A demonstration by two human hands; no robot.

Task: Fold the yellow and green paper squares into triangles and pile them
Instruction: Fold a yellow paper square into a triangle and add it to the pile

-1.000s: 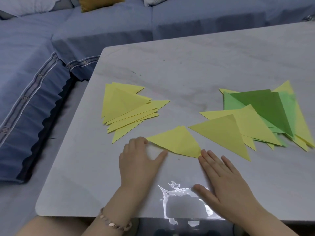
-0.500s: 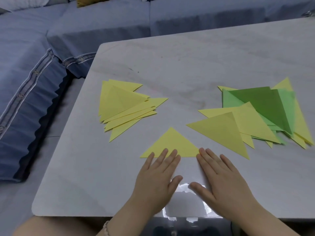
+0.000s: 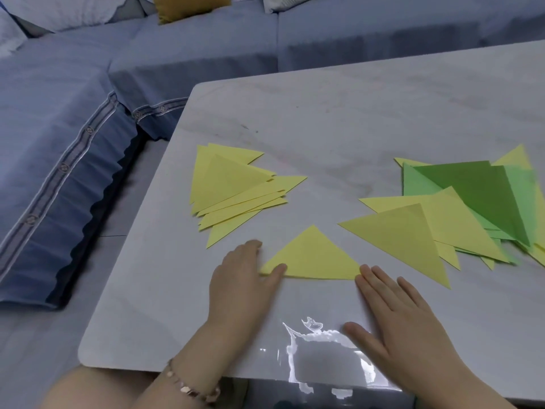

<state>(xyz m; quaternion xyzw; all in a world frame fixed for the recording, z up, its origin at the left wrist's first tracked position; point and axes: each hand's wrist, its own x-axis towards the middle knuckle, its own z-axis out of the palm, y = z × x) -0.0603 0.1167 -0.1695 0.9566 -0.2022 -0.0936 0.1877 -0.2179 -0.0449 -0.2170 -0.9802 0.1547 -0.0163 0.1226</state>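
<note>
The right hand (image 3: 407,329) lay flat on the pale marble-patterned table (image 3: 324,128), its fingers (image 3: 380,287) straight and slightly apart, tips touching the right corner of the folded yellow paper triangle (image 3: 312,258), which lay flat between the two hands. The left hand (image 3: 241,284) gripped the triangle's left corner, thumb on top and fingers curled at the edge. Farther back, a fanned pile of yellow paper triangles (image 3: 230,187) lay left and a mixed heap of yellow and green paper triangles (image 3: 472,208) lay right, well apart, with a blue sofa (image 3: 73,98) beyond.
</note>
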